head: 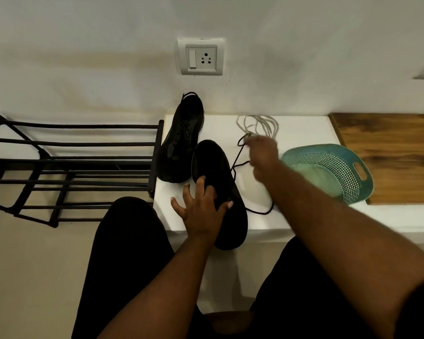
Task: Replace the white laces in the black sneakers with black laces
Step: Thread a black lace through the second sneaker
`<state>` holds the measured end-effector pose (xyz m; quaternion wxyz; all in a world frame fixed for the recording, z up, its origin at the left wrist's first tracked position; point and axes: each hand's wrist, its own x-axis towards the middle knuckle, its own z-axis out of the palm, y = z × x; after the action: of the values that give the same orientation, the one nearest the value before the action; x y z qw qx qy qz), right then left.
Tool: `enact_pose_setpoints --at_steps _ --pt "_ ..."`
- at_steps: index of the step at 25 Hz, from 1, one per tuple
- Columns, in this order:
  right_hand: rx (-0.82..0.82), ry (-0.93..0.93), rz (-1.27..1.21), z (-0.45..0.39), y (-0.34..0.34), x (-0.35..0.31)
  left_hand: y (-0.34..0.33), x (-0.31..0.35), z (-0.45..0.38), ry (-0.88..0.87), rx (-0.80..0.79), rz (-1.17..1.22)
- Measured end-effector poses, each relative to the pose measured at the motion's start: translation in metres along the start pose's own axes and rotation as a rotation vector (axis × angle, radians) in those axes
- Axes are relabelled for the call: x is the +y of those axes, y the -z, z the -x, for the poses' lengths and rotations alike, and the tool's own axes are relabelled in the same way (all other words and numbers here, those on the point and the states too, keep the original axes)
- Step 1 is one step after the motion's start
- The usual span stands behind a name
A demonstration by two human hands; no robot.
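Nearest of all are the person's knees in black, and just beyond them the left hand (201, 209) lies spread on the near sneaker (220, 192), fingers splayed and pressing the upper flat to the white table (304, 216), thumb out to the right across the shoe. That sneaker's long axis runs from about six o'clock, where its end overhangs the table edge, up toward twelve. The right hand (262, 152) is out at roughly one o'clock from the shoe, blurred with motion, its fingers closed on the black lace (238, 162), drawing it up and away; how tight the pinch is I cannot make out through the blur. From the sneaker the lace runs out on the right side, one strand climbing to the raised hand, another looping slack on the table at about four o'clock. So the shoe lies to the left of the pulling hand, and the pull goes across its length, which is why I judge the left hand is there to pin it. The second sneaker (181, 140) sits at eleven o'clock, leaning toward the wall, touching the first. The white laces (260, 126) lie in a loose heap just beyond the right hand, with a teal basket (328, 172) to their right.
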<state>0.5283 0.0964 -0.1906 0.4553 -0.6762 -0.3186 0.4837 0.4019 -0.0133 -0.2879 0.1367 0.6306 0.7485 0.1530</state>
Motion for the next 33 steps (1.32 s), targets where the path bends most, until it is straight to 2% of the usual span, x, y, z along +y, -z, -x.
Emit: enact_pose_setpoints --at_steps 3,5,8,10,12,14,15,16,19,23,26,28,30,32,33 --pt "0.152 0.121 -0.118 -0.048 0.031 -0.085 -0.001 -0.001 0.002 0.002 0.037 -0.029" --pt "0.184 0.159 -0.067 -0.061 0.045 -0.100 -0.002 0.000 0.000 0.010 0.060 -0.030" --pt "0.009 0.031 -0.034 -0.034 0.040 -0.065 -0.005 -0.001 -0.002 0.040 0.057 0.000" --pt "-0.122 -0.019 0.012 -0.003 0.032 -0.010 -0.005 -0.003 -0.003 0.046 0.047 0.020" --pt "-0.149 0.102 0.301 0.031 0.027 0.058 -0.006 -0.005 -0.004 0.049 0.046 0.036" --pt "-0.188 0.261 0.769 0.058 0.033 0.114 -0.004 -0.003 -0.003 0.046 0.037 0.036" --pt "-0.203 0.302 0.925 0.062 0.040 0.132 -0.004 -0.003 -0.003 0.036 0.028 0.035" --pt "-0.213 0.306 0.980 0.064 0.048 0.143 -0.003 -0.003 -0.002 0.026 0.017 0.032" --pt "-0.205 0.317 0.902 0.054 0.061 0.150 0.001 -0.005 -0.001 0.013 -0.003 0.007" --pt "-0.265 0.403 1.176 0.043 0.062 0.147 0.011 -0.011 -0.004 -0.002 -0.043 -0.007" --pt "-0.182 0.440 1.366 0.045 0.054 0.140 0.019 -0.016 -0.006 -0.021 -0.126 0.059" --pt "-0.032 0.465 1.245 0.054 0.051 0.135 0.022 -0.013 -0.006 0.008 -0.122 0.172" --pt "0.076 0.410 0.763 0.070 0.055 0.125 0.028 -0.009 -0.006 0.075 -0.012 0.350" --pt "0.033 0.319 0.286 0.086 0.058 0.111 0.034 -0.007 -0.009 0.047 0.071 0.371" --pt "-0.017 0.297 0.181 0.091 0.059 0.107 0.036 -0.007 -0.010 -0.010 0.062 0.282"
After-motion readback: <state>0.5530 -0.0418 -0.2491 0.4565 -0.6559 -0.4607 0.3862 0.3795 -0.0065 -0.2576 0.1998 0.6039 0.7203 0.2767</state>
